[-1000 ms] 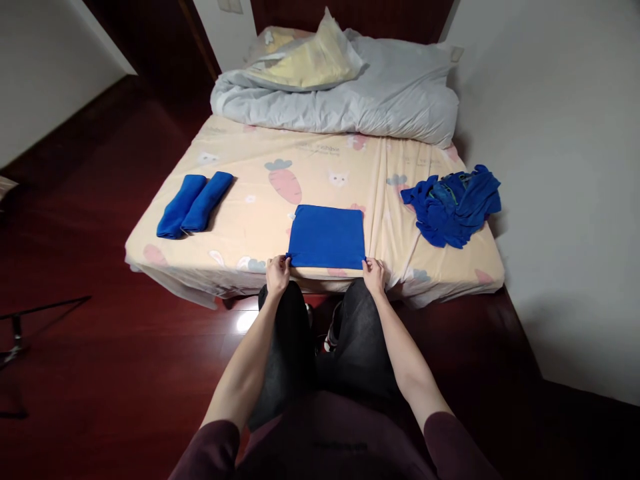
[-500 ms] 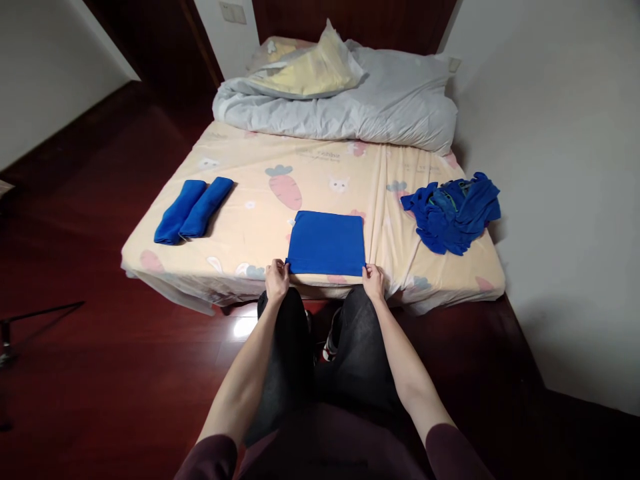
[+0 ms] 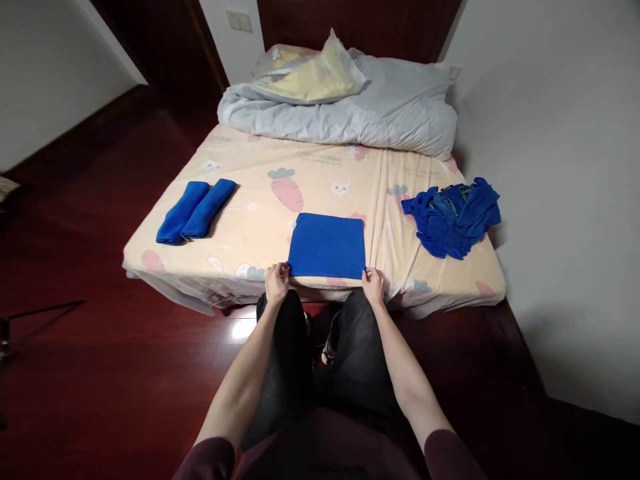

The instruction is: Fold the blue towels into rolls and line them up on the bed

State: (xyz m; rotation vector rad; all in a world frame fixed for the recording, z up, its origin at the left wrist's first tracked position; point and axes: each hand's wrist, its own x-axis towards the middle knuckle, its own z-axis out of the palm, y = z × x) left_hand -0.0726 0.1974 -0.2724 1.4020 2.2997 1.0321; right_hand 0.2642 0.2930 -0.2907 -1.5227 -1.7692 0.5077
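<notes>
A blue folded towel [image 3: 327, 245] lies flat near the front edge of the bed [image 3: 260, 220]. My left hand [image 3: 277, 282] pinches its near left corner. My right hand [image 3: 373, 285] pinches its near right corner. Both hands are closed on the cloth at the mattress edge, just above my knees.
Two rolled blue towels [image 3: 195, 210] lie side by side at the bed's left. A heap of loose blue towels [image 3: 454, 217] sits at the right, close to the white wall. A grey duvet [image 3: 350, 107] and pillow are bunched at the head. Dark red wooden floor surrounds the bed.
The hands and the towel stay as they were. The view has tilted a little, so the bed sits slightly lower in the picture.
</notes>
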